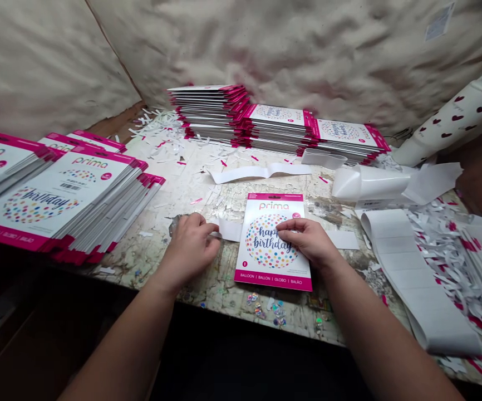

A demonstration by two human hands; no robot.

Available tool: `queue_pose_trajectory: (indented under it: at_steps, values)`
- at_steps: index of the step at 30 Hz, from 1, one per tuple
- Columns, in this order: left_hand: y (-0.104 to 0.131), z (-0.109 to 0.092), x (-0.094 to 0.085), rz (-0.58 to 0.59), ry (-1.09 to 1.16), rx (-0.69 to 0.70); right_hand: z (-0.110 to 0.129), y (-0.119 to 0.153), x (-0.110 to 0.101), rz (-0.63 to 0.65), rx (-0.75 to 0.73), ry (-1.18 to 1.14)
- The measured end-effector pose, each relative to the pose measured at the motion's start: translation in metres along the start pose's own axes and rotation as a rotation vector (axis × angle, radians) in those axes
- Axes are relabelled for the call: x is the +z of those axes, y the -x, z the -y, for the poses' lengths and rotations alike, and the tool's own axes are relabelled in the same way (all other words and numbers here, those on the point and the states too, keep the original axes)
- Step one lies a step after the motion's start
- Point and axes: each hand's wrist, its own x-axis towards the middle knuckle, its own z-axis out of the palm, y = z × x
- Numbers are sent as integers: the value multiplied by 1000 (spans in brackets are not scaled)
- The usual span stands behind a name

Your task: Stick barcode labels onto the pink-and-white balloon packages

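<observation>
A white and pink balloon packet [266, 267] lies face up near the table's front edge. Resting on its right half is my right hand [310, 239], fingers together against the printed front, its thumb side toward the middle. A white paper strip [229, 229] runs beneath the packet and shows on both sides. My left hand [195, 239] is just left of the packet, thumb and fingertips pinched at the strip's left end.
Packet stacks stand at the left [44, 195] and at the back [211, 114]. A roll of white strips [408, 267] curls at the right beside paper shreds [453, 262]. A white tumbler with hearts [453, 120] leans at the back right. Loose sequins lie near the front edge.
</observation>
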Motion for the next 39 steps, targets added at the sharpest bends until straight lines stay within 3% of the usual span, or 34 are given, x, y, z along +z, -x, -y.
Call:
queue_pose_trajectory:
  at_steps: [5, 10, 15, 21, 23, 26, 29, 33, 36, 39]
  values:
    - [-5, -23, -3, 113, 39, 26, -1, -1, -1, 12, 9, 10]
    - [-13, -39, 7, 81, 184, -90, -2, -1, -2, 30, 7, -24]
    - [-12, -42, 24, -3, 401, -171, -4, -1, -5, 52, -6, -123]
    - [-14, -41, 32, 3, 1015, -395, -3, 0, -8, 72, -44, -265]
    - [-14, -43, 27, -84, 836, -291, -3, 0, -7, 62, -58, -275]
    - [-11, -48, 21, -272, 379, -135, -4, 0, -4, 54, -86, -250]
    - [-6, -50, 22, -317, 248, -87, -4, 1, -2, 48, -88, -240]
    - [-5, -46, 31, -249, 564, -130, -3, 1, -3, 35, -85, -231]
    - [-10, -45, 30, -200, 1025, -361, -3, 2, -4, 41, -95, -250]
    - [-13, -50, 23, -74, 1465, -580, -4, 3, -3, 71, -99, -293]
